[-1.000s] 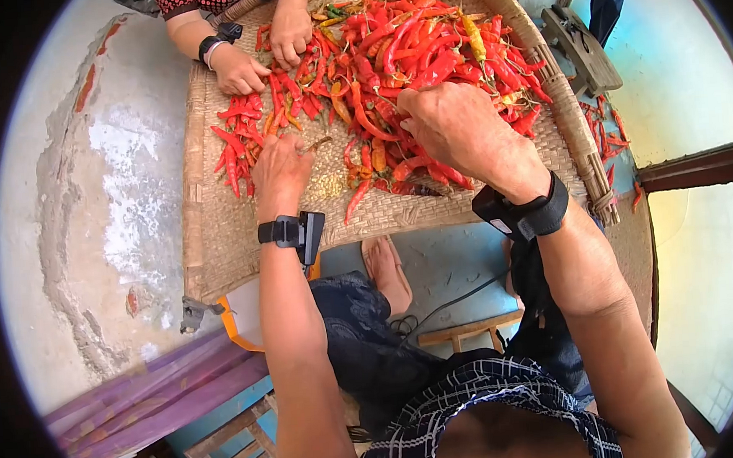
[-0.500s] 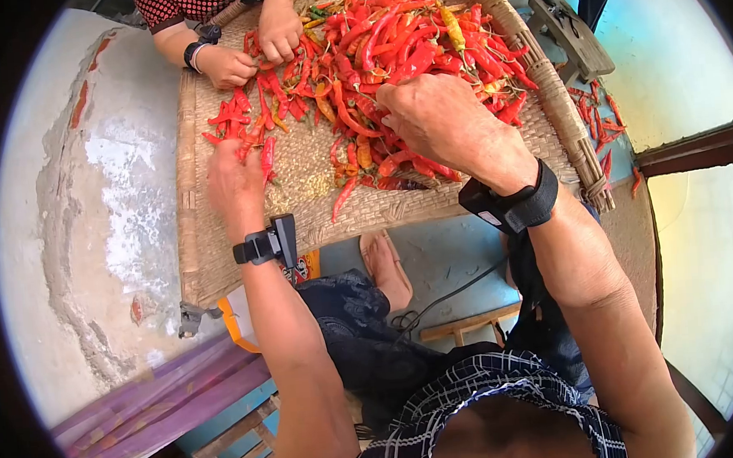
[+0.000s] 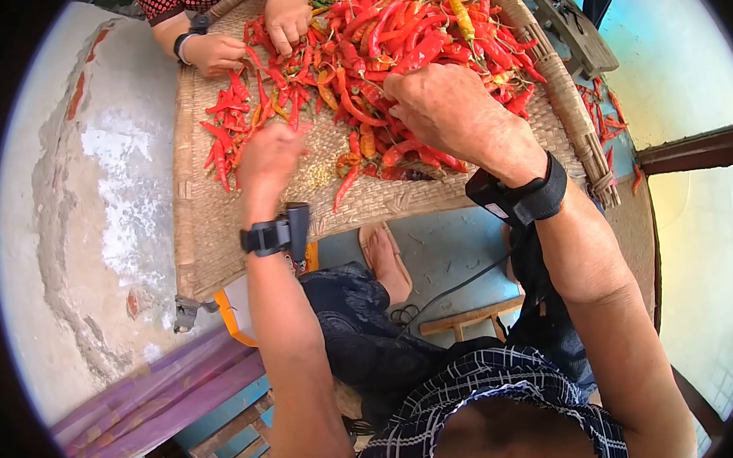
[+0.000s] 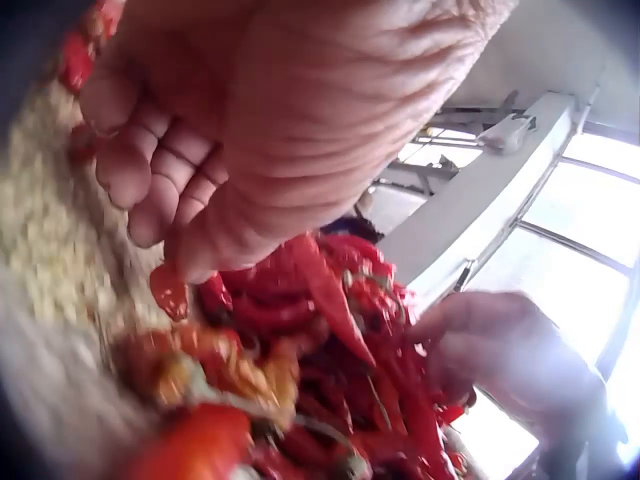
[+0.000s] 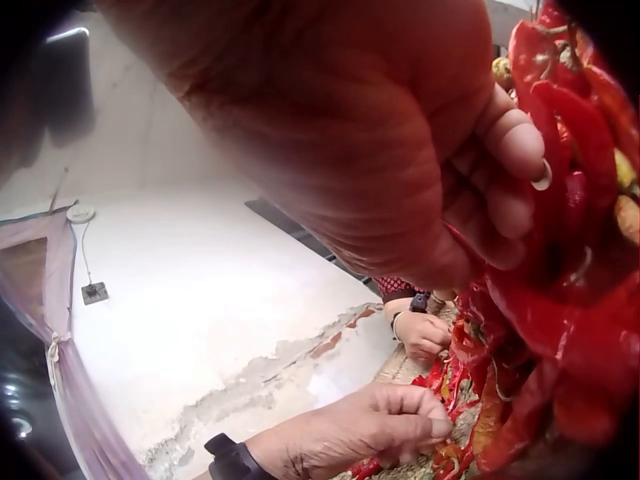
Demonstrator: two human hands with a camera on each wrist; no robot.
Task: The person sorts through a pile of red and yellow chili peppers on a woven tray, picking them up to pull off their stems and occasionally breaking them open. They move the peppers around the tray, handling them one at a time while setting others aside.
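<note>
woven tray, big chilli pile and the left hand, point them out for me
woven tray [image 3: 215,230], head view, bare weave near its front left corner
chilli pile [image 3: 405,33], head view, middle of the red heap
left hand [image 3: 268,158], head view, back of the hand

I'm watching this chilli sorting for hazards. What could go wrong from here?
1. Both the left hand and the right hand are bare in the red chillies; the juice may well irritate skin.
2. The pile reaches the rim of the woven tray, and some fallen chillies already lie beyond it; more could slip off.
3. A second person's hands work the same pile, so hands might collide.
</note>
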